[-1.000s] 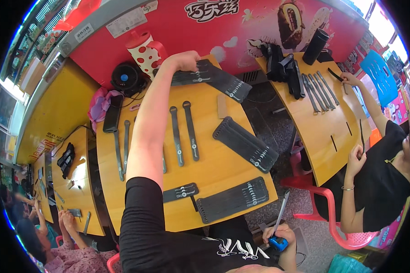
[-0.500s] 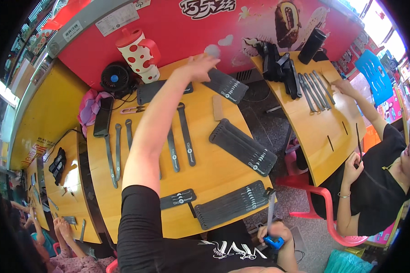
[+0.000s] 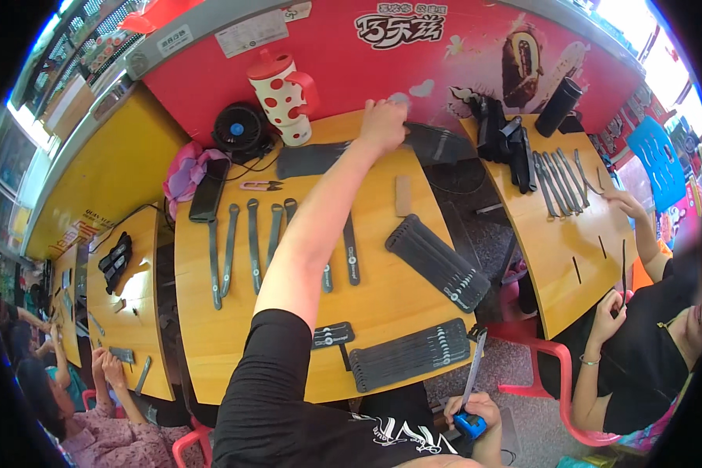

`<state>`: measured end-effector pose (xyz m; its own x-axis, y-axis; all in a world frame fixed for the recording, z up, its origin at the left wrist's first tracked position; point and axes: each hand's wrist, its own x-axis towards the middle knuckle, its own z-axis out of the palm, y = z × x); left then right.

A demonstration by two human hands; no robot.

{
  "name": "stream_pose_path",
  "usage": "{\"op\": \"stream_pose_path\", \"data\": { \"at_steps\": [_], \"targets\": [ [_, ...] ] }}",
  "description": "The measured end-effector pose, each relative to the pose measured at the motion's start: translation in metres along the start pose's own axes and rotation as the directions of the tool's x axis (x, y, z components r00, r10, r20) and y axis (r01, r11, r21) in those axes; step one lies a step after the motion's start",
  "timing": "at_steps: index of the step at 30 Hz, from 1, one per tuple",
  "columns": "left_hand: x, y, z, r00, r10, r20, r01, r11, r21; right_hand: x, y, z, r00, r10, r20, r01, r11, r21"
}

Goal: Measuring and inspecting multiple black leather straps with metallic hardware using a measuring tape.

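My left hand (image 3: 384, 125) reaches across to the table's far edge, its fingers closed on the near end of a dark grey bundle of straps (image 3: 442, 144). The bundle is blurred and sticks out past the table's edge. Another flat dark bundle (image 3: 308, 160) lies beside it, partly behind my forearm. Low on the right, my right hand (image 3: 476, 413) holds a blue tape measure (image 3: 469, 424) with a length of blade pulled out and pointing up. Near its tip lies a wide bundle of grey straps (image 3: 409, 355); a second bundle (image 3: 437, 263) lies beyond. Several single straps (image 3: 214, 265) stand in a row left of my arm.
At the back left are a red-dotted tumbler (image 3: 283, 101), a black fan (image 3: 239, 129), a phone (image 3: 209, 191) and pink thread snips (image 3: 261, 186). A cardboard strip (image 3: 402, 195) lies mid-table. A co-worker (image 3: 639, 351) sits at the right table; others sit at the left.
My left hand has moved right and closed on the far bundle, which has shifted and tilted outward over the edge. The view has swung left. My right hand still holds the tape measure.
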<state>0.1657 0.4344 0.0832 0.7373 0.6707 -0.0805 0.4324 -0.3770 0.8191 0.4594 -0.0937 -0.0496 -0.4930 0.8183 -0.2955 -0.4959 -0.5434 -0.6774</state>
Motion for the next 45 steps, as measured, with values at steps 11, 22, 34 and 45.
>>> {"op": "stream_pose_path", "data": {
  "at_steps": [11,22,34,45],
  "targets": [
    [-0.001,-0.003,-0.019,0.982,-0.187,0.019,0.163,0.898,0.408,-0.037,0.059,0.042,0.996,-0.08,-0.032,0.085,0.977,0.194],
    [-0.019,0.014,-0.027,0.934,-0.35,-0.074,0.296,0.638,0.711,-0.023,0.046,0.044,0.993,-0.104,-0.054,0.111,0.983,0.149],
    [0.048,-0.007,0.096,0.997,-0.07,0.019,0.036,0.7,0.713,-0.046,0.076,0.058,0.989,-0.076,-0.127,0.099,0.977,0.188],
    [0.079,0.05,0.171,0.709,0.578,-0.403,-0.251,0.742,0.622,-0.073,0.091,0.079,0.941,-0.121,-0.315,0.177,0.972,0.156]
  ]
}}
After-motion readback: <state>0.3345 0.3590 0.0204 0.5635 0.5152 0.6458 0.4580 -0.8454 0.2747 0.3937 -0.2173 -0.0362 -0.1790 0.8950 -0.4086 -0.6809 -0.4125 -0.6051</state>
